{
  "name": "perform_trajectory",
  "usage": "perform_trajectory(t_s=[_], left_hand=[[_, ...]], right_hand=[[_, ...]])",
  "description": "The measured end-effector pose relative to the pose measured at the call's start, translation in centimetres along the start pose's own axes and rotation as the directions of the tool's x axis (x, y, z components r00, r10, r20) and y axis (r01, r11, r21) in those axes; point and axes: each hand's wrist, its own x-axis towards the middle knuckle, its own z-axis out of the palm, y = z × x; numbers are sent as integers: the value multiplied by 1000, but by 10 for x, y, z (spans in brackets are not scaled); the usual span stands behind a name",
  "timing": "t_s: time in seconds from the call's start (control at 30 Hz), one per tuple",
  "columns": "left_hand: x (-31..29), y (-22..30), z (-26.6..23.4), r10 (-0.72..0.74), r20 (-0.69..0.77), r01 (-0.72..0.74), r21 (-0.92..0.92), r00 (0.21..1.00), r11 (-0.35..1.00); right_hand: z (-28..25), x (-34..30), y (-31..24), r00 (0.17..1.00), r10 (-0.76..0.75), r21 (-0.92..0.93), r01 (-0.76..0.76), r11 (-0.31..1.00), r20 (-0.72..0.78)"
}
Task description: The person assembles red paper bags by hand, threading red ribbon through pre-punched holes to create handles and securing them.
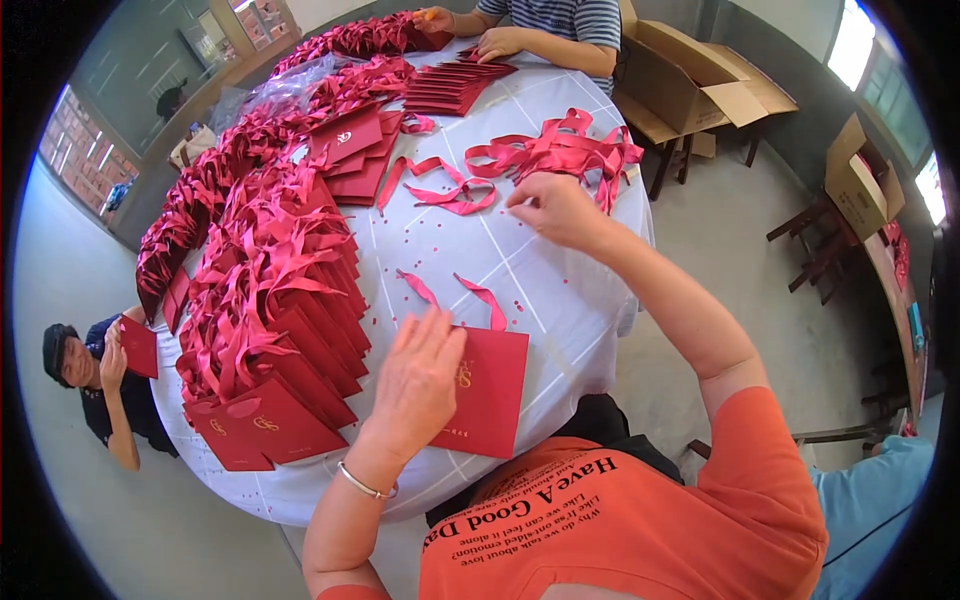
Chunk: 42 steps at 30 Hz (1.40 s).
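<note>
You are in a small hand-assembly workshop, by the look of it.
Around your cloth-covered round table (pixel 590 345), co-workers (pixel 575 25) handle the same goods: long rows of matching red ribbon-handled bags (pixel 268 425), with loose pink ribbons (pixel 555 150) heaped nearby; open cardboard cartons (pixel 690 85) sit on plain wooden stools (pixel 815 250) over a bare grey floor (pixel 720 270).

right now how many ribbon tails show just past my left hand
2: the left ribbon tail beyond the left hand, the right ribbon tail at the top edge of the red bag. The hand may hide more.
</note>
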Motion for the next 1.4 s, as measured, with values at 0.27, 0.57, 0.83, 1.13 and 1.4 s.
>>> perform_trajectory(t_s=[0.27,0.57,0.83,1.13,1.4], left_hand=[[8,-4,-5,60,6,-57,-212,998,976],[-1,-27,3,-48,-79,14,-387,996,922],[-9,-37,-4,-122,-141,57,-396,982,916],[-14,-34,8,-299,74,286,-576,951,766],[-12,-34,2,-259,410,484,-767,875,421]], right_hand=[[77,59,-20,991,-94,-471,129,873,97],[118,92,-3,978,-194,-591,203,781,79],[51,35,-85,982,-73,85,59,995,172],[26,-94,-118,950,127,252,-202,946,283],[41,-118,-101,897,333,649,-440,621,290]])
